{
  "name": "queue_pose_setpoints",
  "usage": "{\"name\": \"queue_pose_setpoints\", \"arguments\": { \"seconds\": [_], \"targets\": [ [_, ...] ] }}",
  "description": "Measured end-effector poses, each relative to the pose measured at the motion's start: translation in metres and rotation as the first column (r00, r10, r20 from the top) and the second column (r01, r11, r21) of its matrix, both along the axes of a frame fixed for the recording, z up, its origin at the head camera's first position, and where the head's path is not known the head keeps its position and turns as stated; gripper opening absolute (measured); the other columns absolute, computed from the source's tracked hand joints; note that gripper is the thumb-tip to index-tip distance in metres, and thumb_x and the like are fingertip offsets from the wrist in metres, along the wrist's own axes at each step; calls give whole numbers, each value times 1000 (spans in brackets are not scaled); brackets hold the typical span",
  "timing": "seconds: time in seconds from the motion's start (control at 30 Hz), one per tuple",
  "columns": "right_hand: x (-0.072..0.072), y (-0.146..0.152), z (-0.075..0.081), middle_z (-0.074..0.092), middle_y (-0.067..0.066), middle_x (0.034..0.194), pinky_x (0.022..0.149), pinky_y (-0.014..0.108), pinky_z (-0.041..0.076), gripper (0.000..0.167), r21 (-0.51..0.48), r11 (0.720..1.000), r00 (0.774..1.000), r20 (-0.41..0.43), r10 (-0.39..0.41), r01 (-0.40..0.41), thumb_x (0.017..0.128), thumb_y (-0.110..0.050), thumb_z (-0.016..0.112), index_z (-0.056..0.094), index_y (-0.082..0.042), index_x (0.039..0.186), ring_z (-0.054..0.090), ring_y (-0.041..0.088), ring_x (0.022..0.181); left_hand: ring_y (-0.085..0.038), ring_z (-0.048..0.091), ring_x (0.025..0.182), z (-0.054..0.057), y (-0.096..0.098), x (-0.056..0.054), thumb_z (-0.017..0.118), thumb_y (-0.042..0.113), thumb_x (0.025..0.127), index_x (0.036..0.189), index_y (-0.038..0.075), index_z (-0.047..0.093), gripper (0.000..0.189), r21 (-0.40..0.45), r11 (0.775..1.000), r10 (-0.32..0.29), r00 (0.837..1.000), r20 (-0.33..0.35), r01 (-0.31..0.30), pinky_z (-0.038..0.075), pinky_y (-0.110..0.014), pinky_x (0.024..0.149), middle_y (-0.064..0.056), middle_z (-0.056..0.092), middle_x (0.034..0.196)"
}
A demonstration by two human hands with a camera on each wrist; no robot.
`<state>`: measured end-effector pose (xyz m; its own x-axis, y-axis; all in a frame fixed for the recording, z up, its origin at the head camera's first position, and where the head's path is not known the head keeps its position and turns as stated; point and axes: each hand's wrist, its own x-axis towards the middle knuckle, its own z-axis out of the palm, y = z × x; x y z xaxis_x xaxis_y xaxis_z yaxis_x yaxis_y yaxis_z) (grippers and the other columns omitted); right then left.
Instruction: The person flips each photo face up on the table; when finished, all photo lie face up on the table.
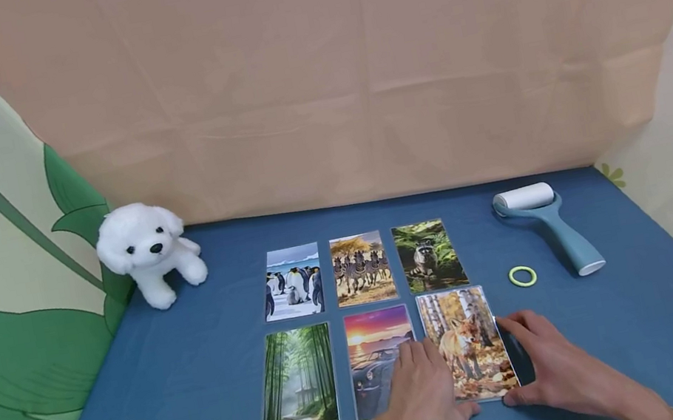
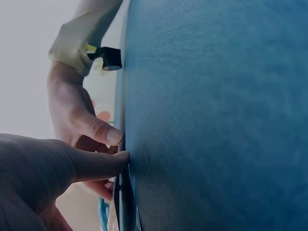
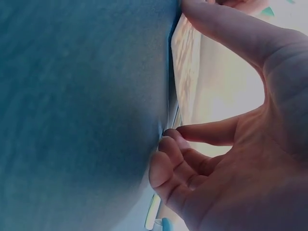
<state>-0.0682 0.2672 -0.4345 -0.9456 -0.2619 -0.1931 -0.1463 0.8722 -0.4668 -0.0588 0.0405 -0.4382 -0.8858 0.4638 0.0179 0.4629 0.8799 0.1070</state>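
Observation:
A fox picture card (image 1: pixel 461 344) lies at the right of the lower row, its right side slightly raised from the blue tabletop. My right hand (image 1: pixel 559 362) holds it by the right edge, thumb at the lower right corner and index finger higher up. Across the card's lower left side my left hand (image 1: pixel 419 394) grips it, thumb at the bottom edge. That hand partly hides the sunset car card (image 1: pixel 372 372) to the left. In the right wrist view the right hand (image 3: pixel 236 125) has its thumb and index finger spread along the card's edge (image 3: pixel 185 62).
Left of the car card is a bamboo forest card (image 1: pixel 299 382). Above lie cards of penguins (image 1: pixel 293 285), zebras (image 1: pixel 362 269) and a raccoon (image 1: pixel 429 257). A yellow-green ring (image 1: pixel 522 276) and a lint roller (image 1: pixel 552 224) lie right; a white plush dog (image 1: pixel 151 254) sits left.

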Motion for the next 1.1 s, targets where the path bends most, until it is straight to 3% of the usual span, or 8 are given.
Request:
{"name": "queue_pose_setpoints", "arguments": {
  "seconds": [0.17, 0.3, 0.43, 0.67, 0.97, 1.1],
  "targets": [
    [-2, 0, -2, 45, 16, 129, 95, 51, 45, 111, 15, 1000, 1000, 23, 12, -13, 64, -54, 92, 45, 7, 145, 48, 35, 113, -24, 53, 95, 3, 0, -1, 68, 76, 78, 122, -4, 60, 91, -51, 998, -31, 1000, 1, 31, 45, -35, 90, -14, 61, 106],
    [-1, -2, -1, 44, 14, 129, 91, 48, 45, 109, 17, 1000, 999, 47, 21, -22, 67, -53, 91, 45, 6, 147, 47, 33, 112, -23, 51, 87, 5, -1, -2, 65, 77, 80, 113, 0, 64, 84, -84, 995, -44, 999, 23, 46, 44, -34, 86, -11, 60, 97],
    [0, -2, -1, 42, 13, 129, 88, 46, 45, 106, 35, 998, 997, 60, 41, -44, 70, -52, 89, 45, 5, 148, 44, 31, 110, -24, 53, 90, 6, -2, -2, 62, 77, 82, 110, 1, 66, 81, -123, 990, -67, 997, 32, 70, 43, -36, 91, -11, 61, 97],
    [3, -1, 0, 40, 10, 125, 81, 44, 44, 108, 113, 987, 994, 30, 107, -110, 72, -65, 80, 47, 4, 148, 41, 28, 106, -25, 53, 93, 7, -3, -1, 58, 77, 85, 112, 3, 67, 79, -168, 981, -91, 995, 39, 97, 43, -37, 92, -11, 61, 103],
    [0, 2, 1, 38, 11, 128, 84, 46, 43, 112, 117, 981, 988, 44, 149, -153, 74, -70, 75, 42, 5, 151, 40, 31, 111, -24, 51, 90, 6, -2, -3, 55, 78, 87, 103, 7, 69, 74, -187, 976, -106, 994, 26, 110, 42, -37, 90, -8, 60, 98],
    [-1, 3, 0, 39, 14, 133, 92, 51, 44, 114, 80, 991, 991, 94, 100, -107, 74, -70, 74, 39, 5, 152, 42, 33, 117, -24, 53, 99, 8, -7, -3, 52, 77, 89, 113, 4, 68, 79, -96, 991, -81, 992, 95, 90, 42, -38, 96, -10, 61, 109]
  ]
}}
